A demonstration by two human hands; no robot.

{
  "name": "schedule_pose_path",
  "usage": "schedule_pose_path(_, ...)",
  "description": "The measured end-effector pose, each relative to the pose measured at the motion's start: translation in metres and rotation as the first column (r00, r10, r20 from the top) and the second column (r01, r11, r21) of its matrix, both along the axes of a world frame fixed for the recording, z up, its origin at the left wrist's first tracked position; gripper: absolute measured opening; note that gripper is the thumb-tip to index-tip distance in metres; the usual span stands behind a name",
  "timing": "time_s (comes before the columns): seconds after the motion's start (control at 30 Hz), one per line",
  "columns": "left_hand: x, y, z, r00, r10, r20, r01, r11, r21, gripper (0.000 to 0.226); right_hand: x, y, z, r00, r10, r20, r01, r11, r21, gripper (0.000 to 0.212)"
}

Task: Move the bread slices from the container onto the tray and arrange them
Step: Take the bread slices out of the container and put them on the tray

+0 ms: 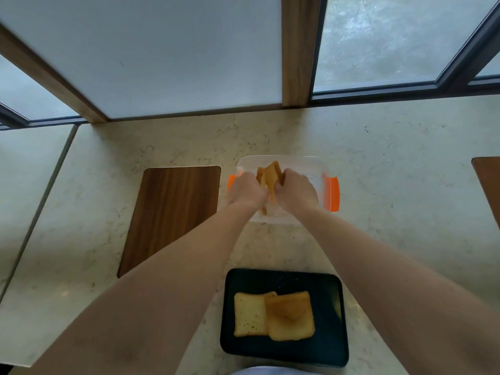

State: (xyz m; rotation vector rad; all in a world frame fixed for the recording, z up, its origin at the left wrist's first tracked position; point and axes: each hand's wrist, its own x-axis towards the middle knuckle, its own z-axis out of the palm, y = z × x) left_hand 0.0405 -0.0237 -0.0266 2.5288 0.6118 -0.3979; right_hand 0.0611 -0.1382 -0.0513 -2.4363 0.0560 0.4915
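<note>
A clear plastic container (303, 162) with orange side clips stands on the counter in the middle. Inside it, upright bread slices (272, 173) show between my hands. My left hand (244, 189) and my right hand (296, 188) are both in the container, fingers closed on the slices from either side. Nearer to me lies a dark rectangular tray (331, 320). On it rest two slices: a pale one (249, 313) at the left and a browner one (290, 316) overlapping its right edge.
A wooden board (170, 212) lies left of the container on the pale marble counter (405, 185). Another wooden piece (489, 182) shows at the right edge. Windows and wooden frames run along the back of the counter.
</note>
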Motion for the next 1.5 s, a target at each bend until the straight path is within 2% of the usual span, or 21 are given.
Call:
schedule_pose_path(0.17, -0.013, 0.001, 0.021, 0.986, 0.048, 0.161, -0.019, 0.985, -0.174, 0.016, -0.016, -0.009, 0.017, 0.990, -0.108, 0.093, 0.094, 0.985, 0.147, 0.011)
schedule_pose_path(0.33, -0.047, 0.000, 0.054, 0.921, 0.074, 0.384, 0.039, 0.960, -0.278, 0.012, -0.051, -0.029, 0.048, 0.958, -0.175, 0.226, 0.094, 0.940, 0.328, 0.018)
schedule_pose_path(0.4, -0.070, 0.002, 0.063, 0.905, 0.093, 0.415, 0.059, 0.939, -0.339, 0.006, -0.074, -0.043, 0.059, 0.958, -0.196, 0.212, 0.093, 0.905, 0.414, 0.020)
schedule_pose_path(0.47, -0.095, 0.005, 0.065, 0.904, 0.116, 0.411, 0.074, 0.905, -0.418, 0.004, -0.100, -0.059, 0.062, 0.965, -0.207, 0.164, 0.102, 0.865, 0.491, 0.012)
schedule_pose_path(0.6, -0.149, 0.010, 0.039, 0.950, 0.140, 0.279, 0.046, 0.821, -0.568, 0.001, -0.154, -0.085, 0.051, 0.976, -0.220, -0.010, 0.182, 0.785, 0.593, 0.009)
schedule_pose_path(0.7, -0.192, 0.011, 0.006, 0.975, 0.189, 0.120, -0.076, 0.783, -0.618, 0.004, -0.190, -0.100, 0.027, 0.956, -0.241, -0.165, 0.292, 0.758, 0.583, 0.012)
schedule_pose_path(0.83, -0.230, 0.015, -0.030, 0.970, 0.225, -0.087, -0.227, 0.735, -0.639, 0.007, -0.221, -0.112, -0.013, 0.886, -0.316, -0.341, 0.454, 0.744, 0.491, 0.026)
schedule_pose_path(0.97, -0.248, 0.022, -0.051, 0.924, 0.266, -0.275, -0.383, 0.618, -0.687, 0.009, -0.240, -0.107, -0.040, 0.754, -0.329, -0.568, 0.631, 0.603, 0.488, 0.021)
schedule_pose_path(1.03, -0.254, 0.026, -0.061, 0.918, 0.260, -0.300, -0.397, 0.647, -0.652, 0.011, -0.248, -0.104, -0.051, 0.754, -0.315, -0.577, 0.619, 0.635, 0.462, 0.024)
schedule_pose_path(1.13, -0.260, 0.031, -0.074, 0.946, 0.221, -0.237, -0.314, 0.807, -0.500, 0.013, -0.255, -0.104, -0.058, 0.857, -0.282, -0.432, 0.443, 0.830, 0.338, 0.021)
schedule_pose_path(1.2, -0.263, 0.033, -0.078, 0.959, 0.207, -0.194, -0.272, 0.862, -0.427, 0.015, -0.256, -0.106, -0.061, 0.899, -0.262, -0.351, 0.361, 0.897, 0.255, 0.016)
schedule_pose_path(1.37, -0.262, 0.033, -0.080, 0.968, 0.176, -0.177, -0.236, 0.880, -0.413, 0.021, -0.251, -0.108, -0.064, 0.899, -0.205, -0.386, 0.325, 0.904, 0.279, 0.014)
schedule_pose_path(1.5, -0.259, 0.033, -0.082, 0.978, 0.151, -0.142, -0.195, 0.907, -0.374, 0.029, -0.245, -0.104, -0.063, 0.858, -0.187, -0.478, 0.397, 0.832, 0.387, 0.015)
